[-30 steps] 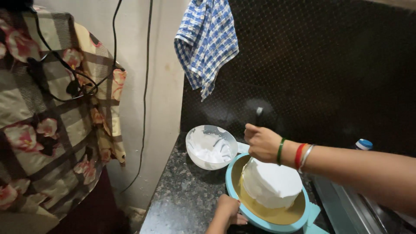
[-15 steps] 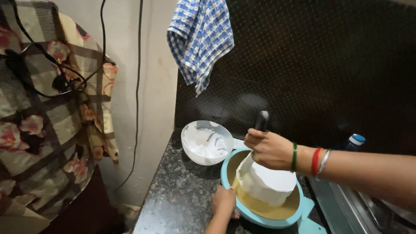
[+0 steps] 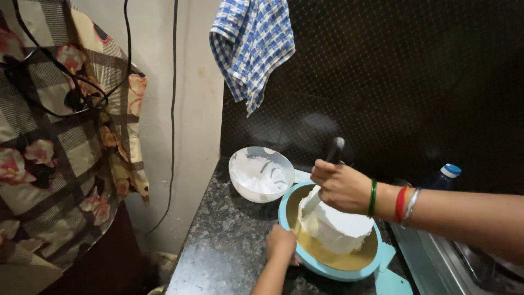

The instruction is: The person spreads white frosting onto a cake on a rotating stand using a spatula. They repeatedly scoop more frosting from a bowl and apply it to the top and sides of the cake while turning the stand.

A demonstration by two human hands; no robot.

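Bare granite counter (image 3: pixel 229 246) lies open left of the turntable (image 3: pixel 333 267) — a white bowl (image 3: pixel 261 175) crowds the back corner, a bottle (image 3: pixel 445 177) and the hanging checked cloth (image 3: pixel 251 43) hem the wall side.

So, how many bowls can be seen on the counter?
1. A white bowl, smeared with white cream, stands on the dark counter by the wall, left of the cake on its blue stand. Others may be hidden outside the picture.
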